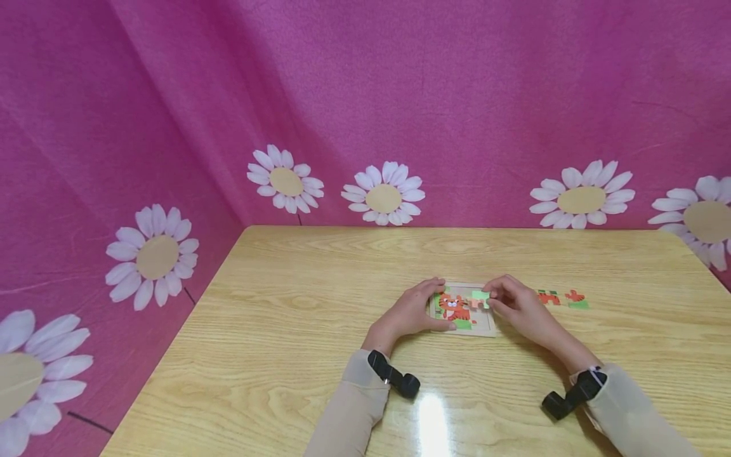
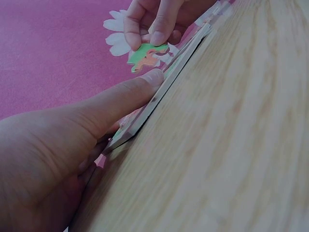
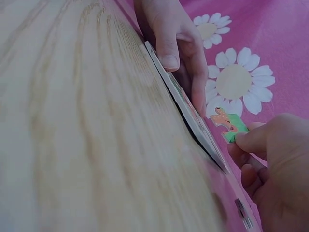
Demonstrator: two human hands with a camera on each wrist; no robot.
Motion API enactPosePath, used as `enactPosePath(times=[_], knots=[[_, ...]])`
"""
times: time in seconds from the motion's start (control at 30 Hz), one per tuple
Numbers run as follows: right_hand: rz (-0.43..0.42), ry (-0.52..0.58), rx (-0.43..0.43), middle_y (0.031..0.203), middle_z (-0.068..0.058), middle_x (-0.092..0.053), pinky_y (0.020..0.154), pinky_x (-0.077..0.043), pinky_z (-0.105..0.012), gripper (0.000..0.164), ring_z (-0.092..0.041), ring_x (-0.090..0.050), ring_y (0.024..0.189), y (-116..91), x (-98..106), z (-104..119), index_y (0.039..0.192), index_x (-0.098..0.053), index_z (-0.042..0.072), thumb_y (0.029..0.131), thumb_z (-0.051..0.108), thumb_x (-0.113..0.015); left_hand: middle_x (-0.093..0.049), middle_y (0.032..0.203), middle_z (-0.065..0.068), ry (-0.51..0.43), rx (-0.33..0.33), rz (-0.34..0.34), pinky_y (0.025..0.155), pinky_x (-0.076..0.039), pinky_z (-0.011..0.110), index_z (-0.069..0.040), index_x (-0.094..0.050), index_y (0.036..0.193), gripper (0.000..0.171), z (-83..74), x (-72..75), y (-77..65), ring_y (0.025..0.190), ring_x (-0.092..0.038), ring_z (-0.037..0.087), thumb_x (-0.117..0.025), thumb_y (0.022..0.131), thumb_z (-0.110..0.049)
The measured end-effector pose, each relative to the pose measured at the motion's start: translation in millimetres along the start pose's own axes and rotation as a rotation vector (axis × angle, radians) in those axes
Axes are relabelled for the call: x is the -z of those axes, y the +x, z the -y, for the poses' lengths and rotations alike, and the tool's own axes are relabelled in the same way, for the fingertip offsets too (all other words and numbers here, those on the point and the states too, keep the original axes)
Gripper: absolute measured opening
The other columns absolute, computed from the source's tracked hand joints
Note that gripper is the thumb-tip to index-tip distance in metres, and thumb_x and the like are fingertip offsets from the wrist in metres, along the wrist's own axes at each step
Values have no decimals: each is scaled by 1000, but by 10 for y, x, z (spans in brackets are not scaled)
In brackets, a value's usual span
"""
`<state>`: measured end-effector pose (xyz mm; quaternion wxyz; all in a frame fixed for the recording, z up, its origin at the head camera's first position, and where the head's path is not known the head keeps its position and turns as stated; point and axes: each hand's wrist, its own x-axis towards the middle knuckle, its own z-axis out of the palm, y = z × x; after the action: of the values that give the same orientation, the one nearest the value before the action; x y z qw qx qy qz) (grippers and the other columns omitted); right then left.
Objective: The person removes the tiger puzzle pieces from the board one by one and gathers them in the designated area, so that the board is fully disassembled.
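Observation:
In the head view a square wooden puzzle tray lies on the table, its left part filled with pieces picturing an orange cat on green. My left hand holds the tray by its left side, thumb at the near edge and fingers at the far one. A green and orange jigsaw piece is pinched between thumb and fingers of my right hand. That piece hangs over the tray's right part, tilted in the left wrist view.
More jigsaw pieces lie on the wooden table, just right of the right hand. A pink curtain with white daisies stands behind the table and along its left side. Black straps with small cameras sit on both wrists.

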<state>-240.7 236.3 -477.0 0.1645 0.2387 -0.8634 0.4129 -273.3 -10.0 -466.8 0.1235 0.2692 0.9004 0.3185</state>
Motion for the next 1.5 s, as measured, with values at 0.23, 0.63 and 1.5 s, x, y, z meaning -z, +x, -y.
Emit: enactPosePath(times=[0.23,0.63,1.5], knots=[[-6,-1,-4,84,-2,-56,64,-46,-9,22,4,-48,77,-59,62,5,101,-64,2,83,-11,-68,-29,162,-3,2,-9,1,124,-27,37,-16,-40,150,85,7,3,-2,151,-27,17,-80,80,-41],[17,-45,-37,87,1,-56,67,-45,-7,23,6,-48,79,-164,179,-21,101,-63,4,85,-11,-66,-30,161,-3,7,-4,5,124,-27,36,-17,-40,149,84,5,1,8,150,-28,16,-80,79,-42],[-7,-24,-8,86,1,-54,63,-45,-7,31,3,-49,77,-385,341,-109,102,-64,4,79,-18,-68,-29,162,-4,10,-4,4,124,-27,37,-18,-40,150,84,24,-17,20,151,-26,15,-79,80,-43]])
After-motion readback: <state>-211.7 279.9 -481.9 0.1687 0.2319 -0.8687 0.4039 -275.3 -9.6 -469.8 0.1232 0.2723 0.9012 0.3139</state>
